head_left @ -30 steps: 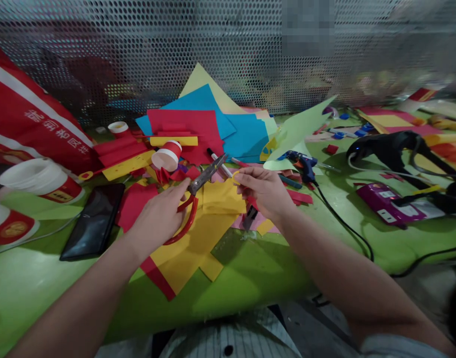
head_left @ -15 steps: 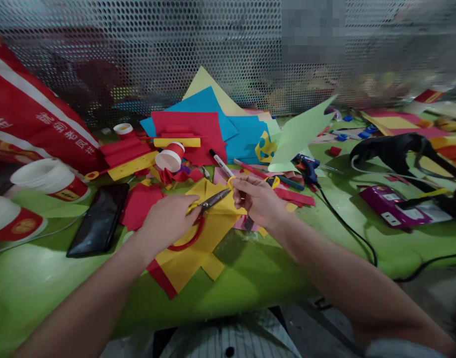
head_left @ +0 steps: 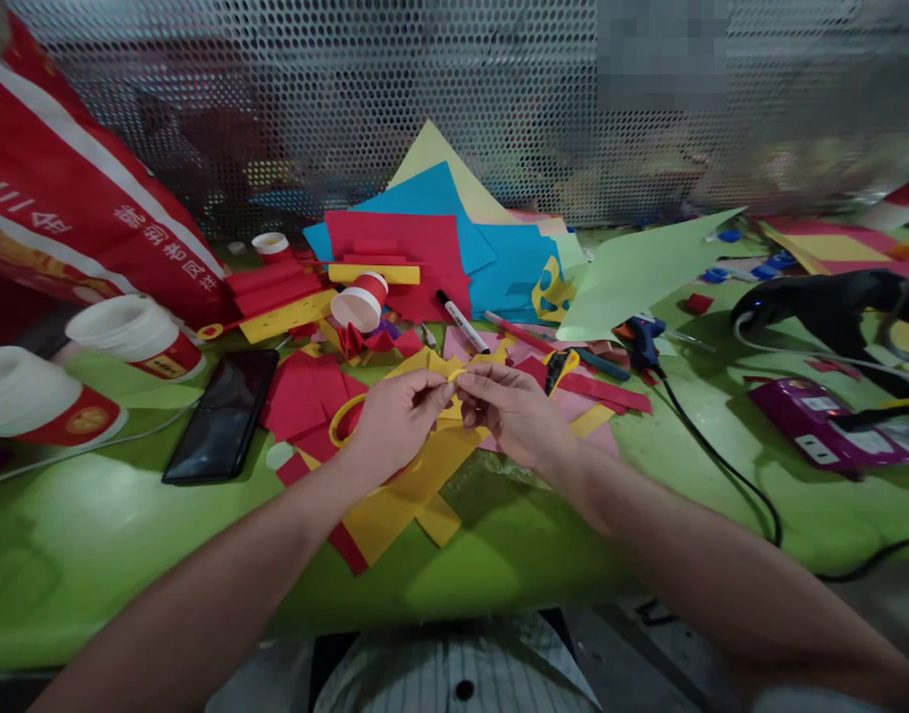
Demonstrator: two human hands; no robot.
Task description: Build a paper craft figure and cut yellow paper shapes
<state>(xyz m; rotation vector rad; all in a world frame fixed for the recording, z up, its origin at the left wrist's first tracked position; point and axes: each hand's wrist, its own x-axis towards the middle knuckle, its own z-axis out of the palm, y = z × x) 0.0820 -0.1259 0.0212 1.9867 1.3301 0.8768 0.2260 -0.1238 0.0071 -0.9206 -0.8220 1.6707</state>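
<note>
My left hand (head_left: 396,421) and my right hand (head_left: 515,411) meet over the middle of the table, fingertips pinching a small yellow paper piece (head_left: 455,375) between them. Most of that piece is covered by the fingers. Beside my left hand shows a yellow loop of the scissors (head_left: 339,424); their blades are hidden behind the hand. Underneath lie yellow paper sheets (head_left: 395,515) and red paper (head_left: 306,396). A black-and-white marker (head_left: 463,325) rests just beyond the fingers.
At left stand paper cups (head_left: 139,337), a phone (head_left: 221,416) and a red bag (head_left: 90,168). Coloured sheets (head_left: 395,238) lean at the back against a perforated metal screen (head_left: 313,109). A corded glue gun (head_left: 643,342) and a purple power strip (head_left: 818,426) lie at right.
My left hand has let go of the scissors and moved right to the yellow paper piece, which my right hand held alone before. The view has shifted slightly left.
</note>
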